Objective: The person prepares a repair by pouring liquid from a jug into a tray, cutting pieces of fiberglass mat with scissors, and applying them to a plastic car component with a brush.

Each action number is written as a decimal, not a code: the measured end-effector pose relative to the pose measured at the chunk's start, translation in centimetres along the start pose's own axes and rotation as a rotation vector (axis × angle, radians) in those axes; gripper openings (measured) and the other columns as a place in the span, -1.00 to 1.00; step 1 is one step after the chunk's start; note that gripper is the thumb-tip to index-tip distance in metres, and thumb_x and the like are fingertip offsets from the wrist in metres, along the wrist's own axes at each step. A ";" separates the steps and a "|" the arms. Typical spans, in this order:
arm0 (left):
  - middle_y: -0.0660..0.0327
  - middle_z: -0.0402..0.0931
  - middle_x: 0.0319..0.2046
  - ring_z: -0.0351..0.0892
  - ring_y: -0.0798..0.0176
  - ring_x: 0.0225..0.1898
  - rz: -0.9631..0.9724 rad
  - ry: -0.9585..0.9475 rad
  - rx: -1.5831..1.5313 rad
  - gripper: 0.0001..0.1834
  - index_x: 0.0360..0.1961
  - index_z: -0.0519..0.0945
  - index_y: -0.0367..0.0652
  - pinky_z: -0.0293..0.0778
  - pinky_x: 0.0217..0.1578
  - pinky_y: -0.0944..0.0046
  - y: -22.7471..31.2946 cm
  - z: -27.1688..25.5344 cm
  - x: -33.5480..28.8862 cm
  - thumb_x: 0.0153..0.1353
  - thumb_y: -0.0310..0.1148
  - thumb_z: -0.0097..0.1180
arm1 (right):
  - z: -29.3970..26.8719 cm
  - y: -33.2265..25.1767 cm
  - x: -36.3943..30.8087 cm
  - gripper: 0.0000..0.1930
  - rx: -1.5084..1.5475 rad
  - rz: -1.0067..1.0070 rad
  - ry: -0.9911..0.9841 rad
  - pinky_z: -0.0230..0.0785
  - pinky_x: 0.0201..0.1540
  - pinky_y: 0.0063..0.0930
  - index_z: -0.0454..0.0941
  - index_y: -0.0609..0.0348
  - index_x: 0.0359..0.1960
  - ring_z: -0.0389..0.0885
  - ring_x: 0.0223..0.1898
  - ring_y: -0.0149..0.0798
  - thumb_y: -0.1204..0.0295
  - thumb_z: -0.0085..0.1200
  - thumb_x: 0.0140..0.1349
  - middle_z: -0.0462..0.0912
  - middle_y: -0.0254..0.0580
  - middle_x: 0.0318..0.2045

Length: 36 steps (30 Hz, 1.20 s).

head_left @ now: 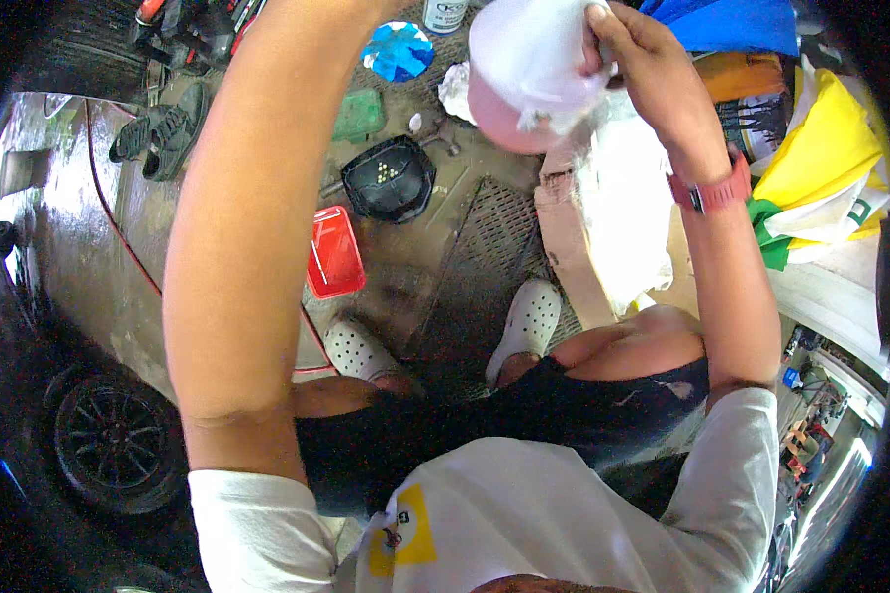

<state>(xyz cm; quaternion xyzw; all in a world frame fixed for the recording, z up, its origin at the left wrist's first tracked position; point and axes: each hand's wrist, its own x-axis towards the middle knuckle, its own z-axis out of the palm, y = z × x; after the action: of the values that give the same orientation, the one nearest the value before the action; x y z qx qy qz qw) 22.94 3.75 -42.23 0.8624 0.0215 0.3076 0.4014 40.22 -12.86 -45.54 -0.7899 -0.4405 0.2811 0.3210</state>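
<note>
One pale container (pixel 534 74) was held up well beyond the red tray (pixel 338 285) and to its right, its edge pinched between the thumb and fingers of the right hand (pixel 643 59); the fingers were closed on that edge only, apparently so that most of the wall was left uncovered; whether anything was contained in it could not be told. The left hand was hidden past the upper border of the view, so its grip could not be told; the left forearm (pixel 242 198) was stretched along the tray's left side, and the floor there was covered by it.

Just beyond the tray, a black moulded piece (pixel 388 178) was set down, perhaps kept within reach; farther beyond the tray, a green block (pixel 361 116) and a blue-and-white disc (pixel 398 51) were seen. Right of the tray, past a perforated panel (pixel 480 237), the floor was taken up by cardboard (pixel 569 237); nearer than the tray, two white clogs (pixel 358 349) were planted, by which the working space was narrowed.
</note>
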 end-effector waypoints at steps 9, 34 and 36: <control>0.05 0.61 0.13 0.58 0.22 0.16 -0.263 0.216 -0.321 -0.45 0.27 0.53 -0.32 0.44 0.25 0.22 -7.2 -2.6 0.0 0.32 -0.29 0.33 | 2.2 16.8 14.8 -0.53 0.097 -0.065 0.343 0.41 -0.23 -0.19 0.63 0.23 -0.41 0.62 -0.39 -0.09 0.09 -0.05 0.49 0.68 -0.11 -0.47; -0.10 0.69 -0.06 0.67 -0.15 0.02 -0.022 0.054 0.380 -0.60 0.04 0.69 -0.24 0.55 0.09 0.01 -18.4 13.2 6.7 0.21 -0.29 0.34 | 1.1 17.5 12.7 -0.50 -0.282 -0.177 0.091 0.52 0.04 -0.26 0.54 0.32 0.12 0.71 -0.05 -0.09 0.06 0.08 0.47 0.73 0.05 -0.08; -0.09 0.71 -0.17 0.68 -0.18 -0.05 -0.183 -0.086 0.394 -0.67 -0.10 0.76 -0.22 0.57 0.03 -0.03 -18.2 14.8 8.4 0.17 -0.26 0.37 | -1.9 15.5 7.4 -0.61 -0.184 -0.158 0.092 0.51 0.03 -0.40 0.52 0.33 0.11 0.68 -0.04 -0.29 0.21 0.05 0.52 0.69 -0.03 -0.06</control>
<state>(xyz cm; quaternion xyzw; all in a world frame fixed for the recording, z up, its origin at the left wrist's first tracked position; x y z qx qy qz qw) 41.65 8.44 -57.98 0.9310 0.1424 0.2226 0.2519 52.98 -13.19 -57.22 -0.7909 -0.5102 0.1766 0.2881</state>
